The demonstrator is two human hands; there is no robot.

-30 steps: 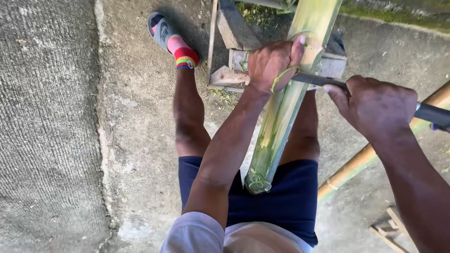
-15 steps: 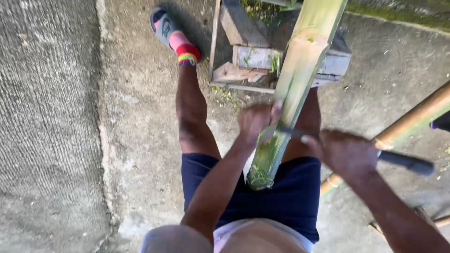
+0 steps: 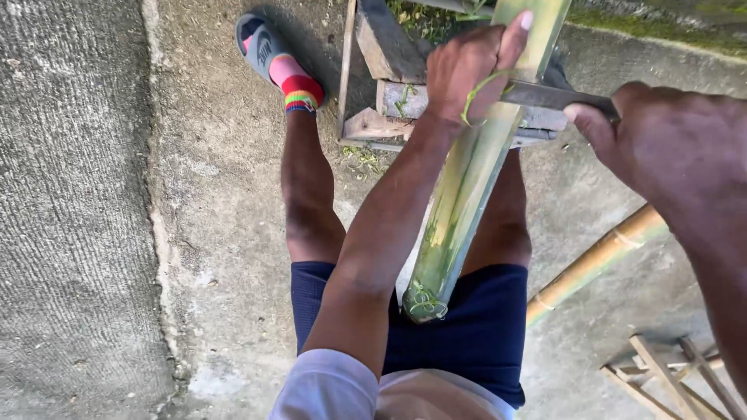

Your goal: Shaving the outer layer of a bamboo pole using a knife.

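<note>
A split green bamboo pole (image 3: 459, 210) slants up from between my thighs to the top of the view. Its lower end rests against my dark blue shorts (image 3: 482, 334). A long dark knife blade (image 3: 545, 96) lies across the pole near its top. My left hand (image 3: 467, 66) is closed over the blade's far end on the bamboo, and a thin green shaving curls over its knuckles. My right hand (image 3: 677, 148) grips the knife's handle end at the right, large and close to the camera.
Weathered wooden blocks (image 3: 389, 93) sit behind the pole on the concrete ground. A second yellowish bamboo pole (image 3: 599, 260) lies at the right, and a small wooden frame (image 3: 669, 373) at the bottom right. My left foot wears a grey sandal (image 3: 264, 47) with a striped sock.
Both hands drew the blade down the bamboo toward my body half a second ago. They are now back up near the pole's top.
</note>
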